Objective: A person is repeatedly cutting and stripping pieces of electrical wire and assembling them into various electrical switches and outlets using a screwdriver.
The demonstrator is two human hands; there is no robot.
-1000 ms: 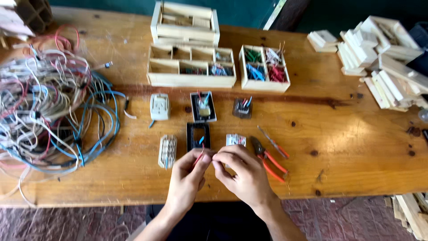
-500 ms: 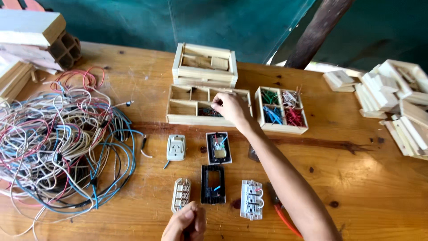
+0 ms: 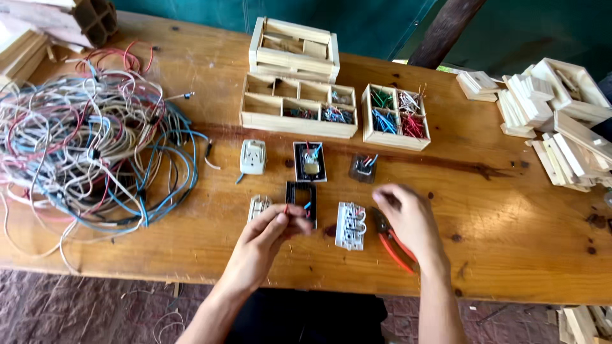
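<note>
Left hand (image 3: 268,237) is pinching a short bit of wire (image 3: 288,213) between thumb and fingertips, narrow grip, just over the black frame module (image 3: 301,202) on the desk (image 3: 497,210). Right hand (image 3: 408,216) is hovering blurred above the red-handled pliers (image 3: 392,241); can't tell if its grip is closing on anything, looks empty. To do this well: keeping the pinch near the wire's end and steadying the black frame so it isn't sliding, judged from the layout. White switch block (image 3: 351,225) is lying between the hands, a white ridged part (image 3: 258,207) just left of the frame. Farther back are sitting a white socket (image 3: 252,157), another black module with wires (image 3: 310,162), and a small dark part (image 3: 363,168). Wooden compartment trays (image 3: 298,109) with coloured wire offcuts are standing behind. Big wire tangle (image 3: 89,146) is crowding the left side, loose ends trailing near the parts.
</note>
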